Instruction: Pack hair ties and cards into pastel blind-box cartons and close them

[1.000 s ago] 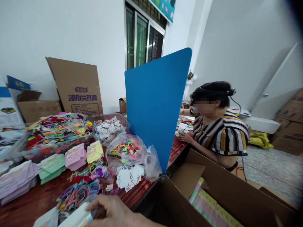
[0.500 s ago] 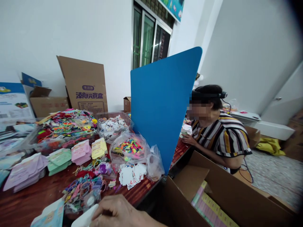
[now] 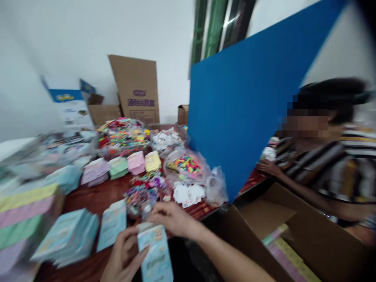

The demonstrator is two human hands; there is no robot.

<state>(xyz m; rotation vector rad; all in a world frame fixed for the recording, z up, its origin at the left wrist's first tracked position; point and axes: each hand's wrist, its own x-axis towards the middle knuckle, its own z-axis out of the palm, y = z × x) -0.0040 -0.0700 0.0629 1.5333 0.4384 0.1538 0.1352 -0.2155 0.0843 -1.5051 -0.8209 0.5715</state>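
Meanwhile, the left hand (image 3: 122,254) cupped a pale blue card packet (image 3: 154,256) at the desk (image 3: 88,199), the right hand (image 3: 173,218) pinching its top.

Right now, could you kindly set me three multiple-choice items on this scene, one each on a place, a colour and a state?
1. Where does the blue panel stand?
A) On the floor behind the co-worker
B) On the table, beside the co-worker
C) Lying flat

2. What colour is the card in the left hand?
A) Pink
B) Pale blue
C) Yellow

3. What state is the cardboard box in?
A) Taped shut
B) Flattened
C) Open, with stacked cards inside

1: B, its foot meets the tabletop's edge.
2: B, its face shows pale blue.
3: C, its flaps stand apart.
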